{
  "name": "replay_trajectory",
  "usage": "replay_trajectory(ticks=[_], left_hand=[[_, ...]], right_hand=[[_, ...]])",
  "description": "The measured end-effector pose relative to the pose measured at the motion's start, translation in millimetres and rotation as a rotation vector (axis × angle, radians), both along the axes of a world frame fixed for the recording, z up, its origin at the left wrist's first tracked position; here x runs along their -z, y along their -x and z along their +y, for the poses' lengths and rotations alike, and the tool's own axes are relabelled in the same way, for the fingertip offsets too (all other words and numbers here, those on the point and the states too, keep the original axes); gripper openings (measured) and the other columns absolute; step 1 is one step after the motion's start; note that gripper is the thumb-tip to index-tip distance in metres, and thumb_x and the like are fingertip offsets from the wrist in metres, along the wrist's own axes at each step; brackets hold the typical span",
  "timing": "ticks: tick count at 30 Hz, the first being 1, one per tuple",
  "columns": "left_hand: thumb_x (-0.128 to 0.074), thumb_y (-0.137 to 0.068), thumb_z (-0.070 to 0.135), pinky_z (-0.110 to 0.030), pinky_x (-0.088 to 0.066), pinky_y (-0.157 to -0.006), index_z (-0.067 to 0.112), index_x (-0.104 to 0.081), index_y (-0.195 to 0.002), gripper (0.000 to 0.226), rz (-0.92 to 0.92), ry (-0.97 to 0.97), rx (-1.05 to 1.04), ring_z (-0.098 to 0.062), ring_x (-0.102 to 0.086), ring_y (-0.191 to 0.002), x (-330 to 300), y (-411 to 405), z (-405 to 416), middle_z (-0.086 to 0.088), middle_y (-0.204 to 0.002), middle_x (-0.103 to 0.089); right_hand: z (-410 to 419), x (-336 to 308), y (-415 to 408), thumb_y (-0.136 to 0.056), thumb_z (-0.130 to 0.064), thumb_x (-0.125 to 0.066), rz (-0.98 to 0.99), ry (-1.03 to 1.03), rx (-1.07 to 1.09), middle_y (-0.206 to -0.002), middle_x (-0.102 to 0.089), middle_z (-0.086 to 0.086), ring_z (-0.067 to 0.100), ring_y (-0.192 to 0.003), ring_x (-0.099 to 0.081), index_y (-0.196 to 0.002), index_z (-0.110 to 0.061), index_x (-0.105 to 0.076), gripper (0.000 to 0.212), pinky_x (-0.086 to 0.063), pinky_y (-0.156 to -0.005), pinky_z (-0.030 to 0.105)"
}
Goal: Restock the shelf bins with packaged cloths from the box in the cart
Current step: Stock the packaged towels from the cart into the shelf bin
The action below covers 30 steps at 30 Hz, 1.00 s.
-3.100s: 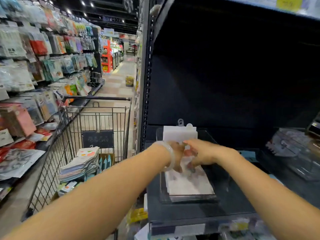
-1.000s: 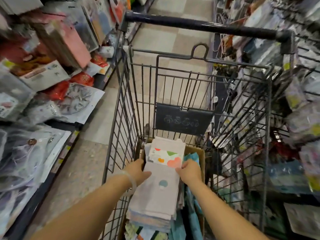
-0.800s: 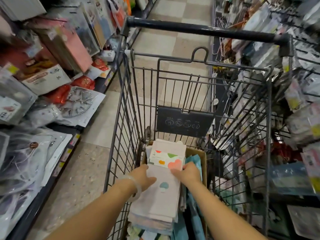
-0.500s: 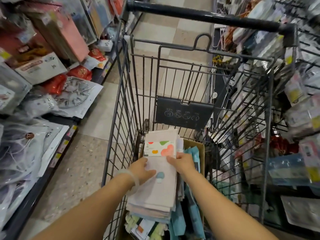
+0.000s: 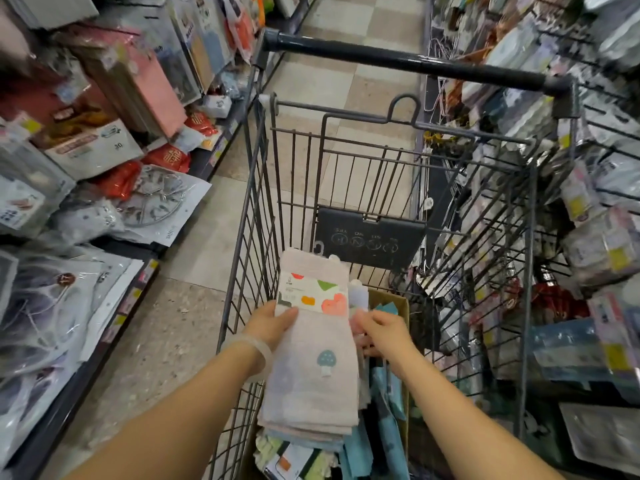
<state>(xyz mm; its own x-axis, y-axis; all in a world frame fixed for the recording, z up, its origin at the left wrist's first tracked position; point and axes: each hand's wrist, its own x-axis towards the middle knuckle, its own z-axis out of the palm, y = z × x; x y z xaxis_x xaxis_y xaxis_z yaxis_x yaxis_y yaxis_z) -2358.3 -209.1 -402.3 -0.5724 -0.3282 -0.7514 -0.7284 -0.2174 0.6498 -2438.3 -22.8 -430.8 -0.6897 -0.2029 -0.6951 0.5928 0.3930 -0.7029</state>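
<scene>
A stack of pale grey packaged cloths [image 5: 311,368], each with a mushroom print and a card band of coloured shapes, is held above the cardboard box [image 5: 391,301] inside the wire cart [image 5: 346,188]. My left hand [image 5: 272,323] grips the stack's left edge, thumb on top, a pale bangle on the wrist. My right hand [image 5: 379,332] holds the right edge, fingers curled around the packs. Teal and green packaged cloths [image 5: 388,441] stand in the box below. The shelf bins are out of view.
The cart's black handle bar [image 5: 408,62] crosses the top. Shelves of bagged goods [image 5: 86,188] run along the left. Hanging packets [image 5: 595,202] crowd the right side. Tiled aisle floor [image 5: 363,46] stretches ahead beyond the cart.
I turned from the shelf bin to the cart. Over the last second both hands closed on the cloth stack and raised it slightly out of the box.
</scene>
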Motion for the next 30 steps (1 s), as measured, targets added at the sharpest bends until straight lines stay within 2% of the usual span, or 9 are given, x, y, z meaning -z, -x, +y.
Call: replay_trajectory(ticks=[3, 5, 7, 11, 14, 16, 20, 25, 30], left_hand=[[-0.052, -0.095, 0.019, -0.048, -0.049, -0.096, 0.016, -0.06, -0.11, 0.017, -0.005, 0.083, 0.005, -0.029, -0.063, -0.102, 4.7, -7.1, -1.3, -0.009, -0.111, -0.067], [-0.051, -0.096, 0.017, -0.044, -0.05, -0.093, 0.018, -0.059, -0.112, 0.019, -0.009, 0.094, -0.004, -0.027, -0.063, -0.101, 7.4, -11.9, -2.3, -0.008, -0.11, -0.067], [-0.05, -0.096, 0.014, -0.036, -0.051, -0.082, 0.018, -0.059, -0.111, 0.018, 0.003, 0.112, -0.018, -0.024, -0.063, -0.094, 9.4, -15.1, -3.0, -0.007, -0.108, -0.066], [-0.047, -0.097, 0.012, -0.022, -0.044, -0.061, 0.022, -0.057, -0.11, 0.019, 0.037, 0.118, -0.035, -0.013, -0.058, -0.082, 5.6, -17.7, -2.4, -0.003, -0.103, -0.063], [-0.048, -0.097, 0.012, -0.025, -0.047, -0.067, 0.023, -0.057, -0.114, 0.022, 0.045, 0.114, -0.039, -0.015, -0.059, -0.087, 0.0, -20.2, -2.2, -0.002, -0.107, -0.063], [-0.049, -0.097, 0.013, -0.032, -0.049, -0.08, 0.025, -0.056, -0.111, 0.02, 0.035, 0.094, -0.037, -0.021, -0.06, -0.095, -6.6, -21.2, -2.7, -0.003, -0.109, -0.064], [-0.052, -0.095, 0.016, -0.045, -0.048, -0.097, 0.025, -0.058, -0.099, 0.011, 0.013, 0.068, -0.062, -0.027, -0.061, -0.105, -18.7, -28.8, -3.6, -0.005, -0.106, -0.066], [-0.055, -0.093, 0.012, -0.052, -0.048, -0.096, 0.022, -0.065, -0.1, 0.016, 0.101, -0.022, -0.086, -0.032, -0.064, -0.104, -38.6, -46.8, -2.6, -0.011, -0.111, -0.069], [-0.055, -0.092, 0.011, -0.046, -0.053, -0.089, 0.019, -0.062, -0.096, 0.011, 0.255, -0.059, -0.065, -0.029, -0.064, -0.096, -81.2, -84.9, 8.8, -0.011, -0.104, -0.069]], right_hand=[[3.1, 23.0, 6.6, -0.086, -0.033, -0.066, 0.144, -0.275, 0.044, -0.088, -0.058, 0.006, 0.019, -0.076, -0.055, -0.084, -0.011, -0.059, 0.024, -0.053, -0.07, 0.036], [-1.9, 29.9, 7.3, -0.083, -0.039, -0.068, 0.125, -0.369, -0.1, -0.083, -0.051, 0.002, 0.016, -0.076, -0.051, -0.08, -0.013, -0.05, 0.031, -0.046, -0.066, 0.028], [-10.7, 33.7, 7.4, -0.083, -0.037, -0.068, 0.055, -0.367, -0.175, -0.082, -0.051, 0.001, 0.013, -0.071, -0.049, -0.076, -0.015, -0.049, 0.031, -0.035, -0.053, 0.022], [-18.3, 40.6, 6.9, -0.082, -0.031, -0.07, -0.016, -0.375, -0.148, -0.104, -0.064, 0.011, 0.025, -0.096, -0.06, -0.1, -0.006, -0.062, 0.032, -0.046, -0.073, 0.029], [-17.1, 41.1, 4.8, -0.081, -0.029, -0.071, -0.037, -0.358, -0.099, -0.097, -0.063, 0.011, 0.028, -0.096, -0.062, -0.093, -0.005, -0.063, 0.028, -0.049, -0.078, 0.032], [-18.8, 36.9, 4.0, -0.082, -0.025, -0.07, 0.01, -0.319, -0.075, -0.084, -0.059, 0.009, 0.023, -0.08, -0.059, -0.073, -0.01, -0.055, 0.023, -0.046, -0.071, 0.032], [-22.5, 9.8, -6.5, -0.087, -0.027, -0.064, 0.097, -0.138, -0.034, -0.076, -0.053, 0.005, 0.014, -0.068, -0.05, -0.071, -0.016, -0.046, 0.026, -0.039, -0.058, 0.026], [-8.6, -41.4, -25.6, -0.091, -0.024, -0.059, 0.061, 0.096, 0.098, -0.112, -0.063, 0.006, 0.024, -0.096, -0.062, -0.114, -0.022, -0.05, 0.025, -0.054, -0.085, 0.046], [20.6, -104.4, -69.7, -0.092, -0.017, -0.059, 0.236, 0.237, 0.096, -0.103, -0.068, 0.004, 0.02, -0.087, -0.065, -0.103, -0.023, -0.055, 0.013, -0.057, -0.073, 0.039]])
